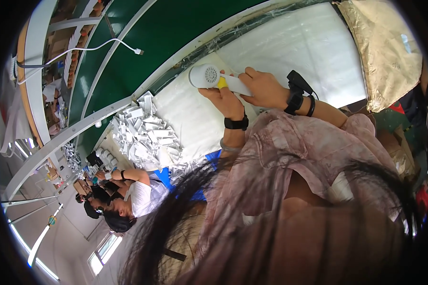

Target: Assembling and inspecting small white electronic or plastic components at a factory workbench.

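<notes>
A white handheld device (206,76) has a round head with a slotted grille and a pale handle (238,85). My left hand (225,102) is closed round the neck of the device, just below the head. Something yellow (221,82) shows at its fingers; I cannot make out whether it is a finger cover or part of the device. My right hand (264,88) grips the far end of the handle, its fingers curled over it. Both wrists wear black bands. The device is held above a white-covered work surface (290,52).
A heap of small white and grey plastic parts (145,130) lies left of my hands. Brown wrapping (385,47) sits at the right end. A green belt (176,28) runs behind, with a white cable (100,45) hanging over it. Co-workers (142,192) work at lower left.
</notes>
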Available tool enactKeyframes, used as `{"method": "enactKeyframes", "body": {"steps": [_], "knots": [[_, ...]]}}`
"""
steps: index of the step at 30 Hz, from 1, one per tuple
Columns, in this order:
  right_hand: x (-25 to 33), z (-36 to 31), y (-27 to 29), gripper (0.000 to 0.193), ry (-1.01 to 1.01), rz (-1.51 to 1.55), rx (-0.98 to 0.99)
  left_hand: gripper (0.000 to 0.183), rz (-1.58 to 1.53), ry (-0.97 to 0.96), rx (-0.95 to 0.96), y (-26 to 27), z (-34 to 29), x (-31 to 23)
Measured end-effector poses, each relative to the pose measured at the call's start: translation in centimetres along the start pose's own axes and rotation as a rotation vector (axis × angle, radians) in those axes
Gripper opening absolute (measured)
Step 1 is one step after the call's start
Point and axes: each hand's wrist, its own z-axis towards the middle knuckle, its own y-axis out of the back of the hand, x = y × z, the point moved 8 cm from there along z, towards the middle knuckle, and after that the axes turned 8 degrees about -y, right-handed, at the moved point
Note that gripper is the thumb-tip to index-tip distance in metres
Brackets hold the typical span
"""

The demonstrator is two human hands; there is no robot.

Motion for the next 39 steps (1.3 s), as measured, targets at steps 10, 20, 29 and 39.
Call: {"method": "enactKeyframes", "body": {"steps": [10, 20, 29, 39], "knots": [[-1.9, -0.2, 1.0, 0.049, -0.033, 0.424, 0.081, 0.050, -0.021, -0.031, -0.012, 0.1, 1.0, -0.8], [-5.1, -1.8, -4.0, 0.038, -0.547, 1.316, 0.767, 0.049, -0.147, 0.080, -0.034, 0.0, 0.6, 0.2], [-5.4, -1.5, -4.1, 0.029, -0.638, 1.327, 0.567, 0.051, -0.147, 0.100, -0.040, -0.6, 0.9, 0.7], [-7.4, -1.9, -6.7, 0.033, -0.785, 1.536, 0.734, 0.046, -0.052, 0.227, -0.099, 0.5, 1.8, 5.0]]}}
